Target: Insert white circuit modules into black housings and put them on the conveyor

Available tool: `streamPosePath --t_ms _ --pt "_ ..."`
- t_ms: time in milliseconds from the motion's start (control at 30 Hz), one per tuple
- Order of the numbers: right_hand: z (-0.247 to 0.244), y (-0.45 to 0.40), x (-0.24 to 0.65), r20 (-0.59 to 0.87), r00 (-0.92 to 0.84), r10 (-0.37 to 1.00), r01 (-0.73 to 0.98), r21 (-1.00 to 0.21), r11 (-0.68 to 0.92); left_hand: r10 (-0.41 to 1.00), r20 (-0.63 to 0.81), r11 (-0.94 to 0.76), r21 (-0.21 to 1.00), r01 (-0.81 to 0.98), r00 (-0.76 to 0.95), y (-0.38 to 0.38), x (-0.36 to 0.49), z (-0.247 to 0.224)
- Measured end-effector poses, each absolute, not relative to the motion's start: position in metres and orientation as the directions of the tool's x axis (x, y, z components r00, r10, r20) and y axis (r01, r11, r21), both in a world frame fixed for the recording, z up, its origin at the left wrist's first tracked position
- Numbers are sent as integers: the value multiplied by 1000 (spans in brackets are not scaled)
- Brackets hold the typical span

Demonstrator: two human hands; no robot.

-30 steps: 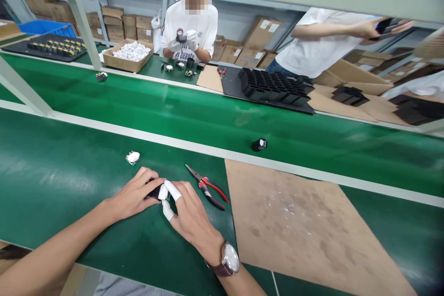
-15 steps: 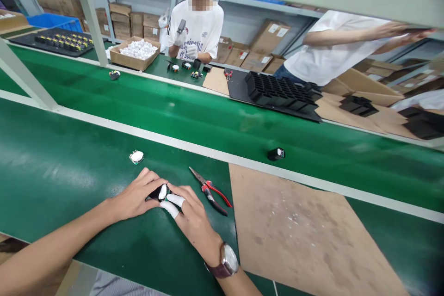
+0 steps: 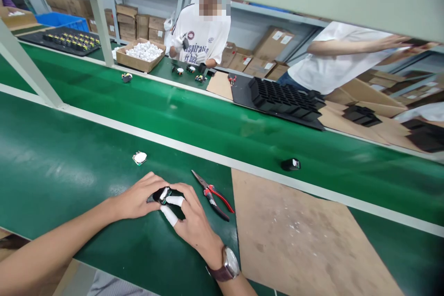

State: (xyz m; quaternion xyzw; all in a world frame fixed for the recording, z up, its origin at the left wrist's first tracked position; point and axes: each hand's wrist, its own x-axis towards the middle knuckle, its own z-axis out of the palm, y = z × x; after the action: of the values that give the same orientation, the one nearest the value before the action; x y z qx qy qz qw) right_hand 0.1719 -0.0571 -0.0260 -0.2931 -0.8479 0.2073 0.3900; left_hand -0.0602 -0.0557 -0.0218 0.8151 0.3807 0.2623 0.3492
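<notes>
My left hand (image 3: 142, 196) is closed around a small black plastic housing (image 3: 152, 198), its open end turned to the right. At that opening sits a circuit board with a white pad (image 3: 164, 194), partly inside the housing. My right hand (image 3: 194, 219), with white finger cots on two fingers, grips the board's edge and touches the housing's rim. Another circuit board with a white pad (image 3: 140, 157) lies on the green table beyond my left hand. Long-nose pliers with red and black handles (image 3: 213, 195) rest to the right of my right hand.
A brown cardboard sheet (image 3: 305, 231) covers the table at right. On the green belt (image 3: 208, 120) are a black housing (image 3: 290, 164) and a small board (image 3: 126, 77). Across it, a co-worker (image 3: 201, 37) handles a dark part near a box of white pieces (image 3: 142, 53) and black trays (image 3: 284, 99).
The white-padded board has tilted and seems deeper in the housing, and my right fingers have shifted. Parts on the belt have moved right. The co-worker's raised hand has come down.
</notes>
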Motion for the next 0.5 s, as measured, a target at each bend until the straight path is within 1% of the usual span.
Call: streamPosePath --t_ms 100,233,400,500 --pt "-29 -58 173 511 -516 687 361 -598 716 781 126 -450 792 412 612 -57 -63 -23" --pt "-31 -59 174 487 -530 695 389 -588 709 792 69 -415 790 451 607 -59 -64 -25" --pt "-32 -56 174 512 -530 676 356 -589 725 806 63 -398 794 459 589 -58 -62 -26" --pt "-31 -55 177 503 -567 652 345 -573 743 822 62 -382 797 468 566 -57 -62 -28"
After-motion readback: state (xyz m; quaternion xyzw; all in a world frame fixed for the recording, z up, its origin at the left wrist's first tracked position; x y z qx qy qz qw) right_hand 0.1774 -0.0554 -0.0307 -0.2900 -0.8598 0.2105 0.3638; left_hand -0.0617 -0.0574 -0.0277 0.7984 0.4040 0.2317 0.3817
